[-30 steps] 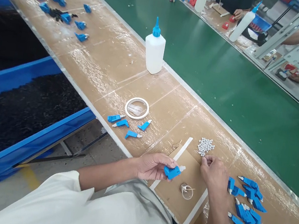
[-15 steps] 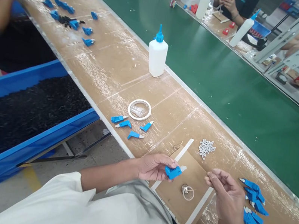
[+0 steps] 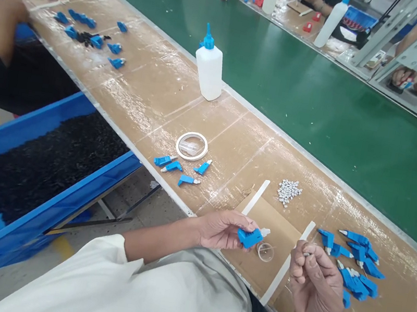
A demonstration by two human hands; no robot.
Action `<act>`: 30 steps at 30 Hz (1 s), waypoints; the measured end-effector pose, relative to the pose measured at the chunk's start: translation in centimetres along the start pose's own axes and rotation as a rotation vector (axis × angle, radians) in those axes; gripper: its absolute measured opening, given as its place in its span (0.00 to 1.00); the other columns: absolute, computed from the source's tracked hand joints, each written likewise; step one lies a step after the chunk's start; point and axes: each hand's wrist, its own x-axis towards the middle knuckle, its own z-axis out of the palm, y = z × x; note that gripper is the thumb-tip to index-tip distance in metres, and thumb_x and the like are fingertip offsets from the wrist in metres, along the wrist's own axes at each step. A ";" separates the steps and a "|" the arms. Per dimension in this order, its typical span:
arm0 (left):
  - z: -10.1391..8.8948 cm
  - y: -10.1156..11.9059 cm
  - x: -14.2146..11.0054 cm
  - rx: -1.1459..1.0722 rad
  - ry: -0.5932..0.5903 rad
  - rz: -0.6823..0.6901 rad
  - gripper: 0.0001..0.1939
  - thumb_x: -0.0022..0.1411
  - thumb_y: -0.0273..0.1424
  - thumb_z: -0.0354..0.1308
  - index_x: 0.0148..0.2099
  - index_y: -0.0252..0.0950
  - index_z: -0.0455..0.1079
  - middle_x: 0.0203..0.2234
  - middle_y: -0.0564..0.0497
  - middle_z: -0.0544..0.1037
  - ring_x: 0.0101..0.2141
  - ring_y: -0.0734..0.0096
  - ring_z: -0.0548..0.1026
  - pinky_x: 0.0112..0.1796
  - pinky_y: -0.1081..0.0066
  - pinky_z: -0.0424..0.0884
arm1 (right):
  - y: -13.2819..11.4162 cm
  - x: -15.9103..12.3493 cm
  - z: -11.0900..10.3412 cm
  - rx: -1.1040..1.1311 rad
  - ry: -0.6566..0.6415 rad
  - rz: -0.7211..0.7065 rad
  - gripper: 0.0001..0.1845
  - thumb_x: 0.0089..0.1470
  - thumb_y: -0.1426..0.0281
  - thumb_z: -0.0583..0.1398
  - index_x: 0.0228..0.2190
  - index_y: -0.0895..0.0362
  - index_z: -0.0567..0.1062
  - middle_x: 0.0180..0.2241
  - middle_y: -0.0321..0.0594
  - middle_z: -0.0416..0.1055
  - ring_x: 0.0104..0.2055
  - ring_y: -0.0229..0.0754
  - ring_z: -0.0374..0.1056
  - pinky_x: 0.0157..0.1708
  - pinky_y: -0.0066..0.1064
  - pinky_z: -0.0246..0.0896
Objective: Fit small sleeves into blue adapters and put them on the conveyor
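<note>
My left hand (image 3: pixel 224 228) is closed on a blue plastic part (image 3: pixel 249 238) with a pale translucent tip pointing right. To its right, my right hand (image 3: pixel 315 278) is raised with thumb and forefinger pinched on a small grey piece (image 3: pixel 306 254), only partly visible. A small clear round cup (image 3: pixel 265 251) stands on the cardboard sheet (image 3: pixel 277 222) between my hands. Beyond the sheet lies a pile of small grey pieces (image 3: pixel 289 191). Several more blue parts (image 3: pixel 365 253) are heaped to the right of my right hand.
A tape roll (image 3: pixel 191 146) and several blue parts (image 3: pixel 185 180) lie left of the cardboard. A white squeeze bottle (image 3: pixel 209 72) stands by the green belt (image 3: pixel 267 86). A blue bin (image 3: pixel 123 159) of black pieces is at lower left. A co-worker's hand (image 3: pixel 9 3) is at far left.
My right hand has turned, so its pinched fingertips and the grey piece now show. The blue part in my left hand has shifted slightly right, nearer the cup. The whole view has shifted a little.
</note>
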 end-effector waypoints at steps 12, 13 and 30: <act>0.4 -0.3 0.2 0.024 0.036 -0.015 0.14 0.49 0.33 0.71 0.32 0.28 0.72 0.26 0.49 0.74 0.27 0.77 0.72 0.29 0.76 0.69 | 1.8 -0.5 0.4 0.122 0.156 0.100 0.19 0.29 0.62 0.79 0.25 0.56 0.85 0.23 0.40 0.77 0.21 0.30 0.70 0.20 0.13 0.66; 0.4 -0.3 0.2 0.025 0.038 -0.016 0.15 0.48 0.33 0.71 0.32 0.28 0.72 0.26 0.50 0.74 0.27 0.77 0.72 0.28 0.76 0.69 | 1.7 -0.6 0.5 0.106 0.150 0.085 0.18 0.30 0.62 0.79 0.26 0.56 0.85 0.23 0.41 0.77 0.21 0.31 0.71 0.20 0.13 0.67; 1.6 -0.8 -1.0 0.178 0.154 0.180 0.24 0.46 0.42 0.76 0.37 0.29 0.76 0.26 0.52 0.74 0.26 0.79 0.70 0.31 0.76 0.64 | 2.9 -3.9 4.1 -0.246 0.141 -0.193 0.08 0.52 0.65 0.70 0.32 0.56 0.81 0.26 0.38 0.75 0.27 0.39 0.72 0.26 0.28 0.69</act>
